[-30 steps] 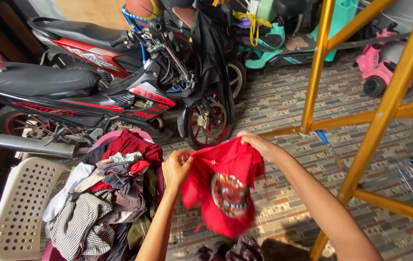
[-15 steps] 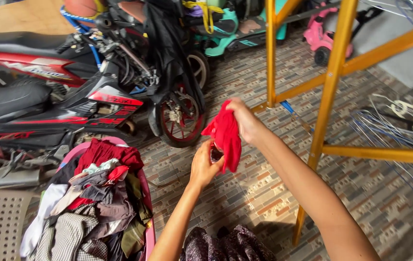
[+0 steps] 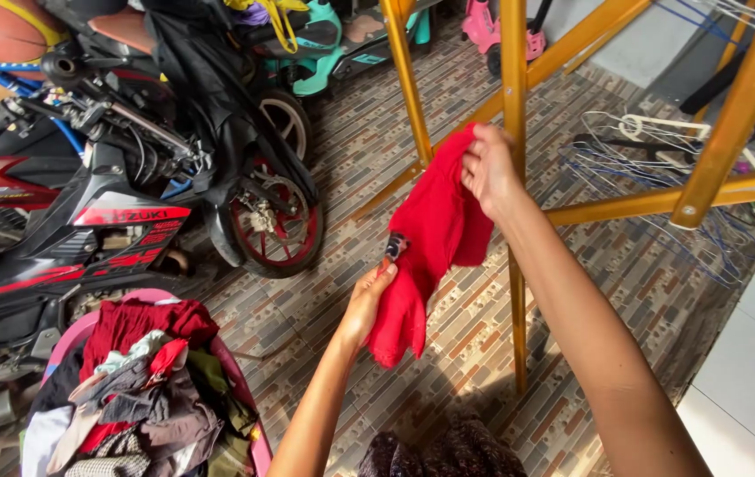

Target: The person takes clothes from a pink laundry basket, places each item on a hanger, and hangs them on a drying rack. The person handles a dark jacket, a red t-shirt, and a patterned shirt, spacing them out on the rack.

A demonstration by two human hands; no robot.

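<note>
Basket [image 3: 249,402]: heaped clothes [image 3: 143,397] | hands [image 3: 488,168] grip red shirt [image 3: 430,238]

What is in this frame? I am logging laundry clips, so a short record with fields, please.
left hand: grips the lower part of the red garment
right hand: holds the garment's upper edge
garment: bunched, held in the air between both hands
behind: yellow metal rack, wire hangers
lower left: pink basket heaped with clothes
left: parked motorcycle
floor: patterned brick tiles
</note>
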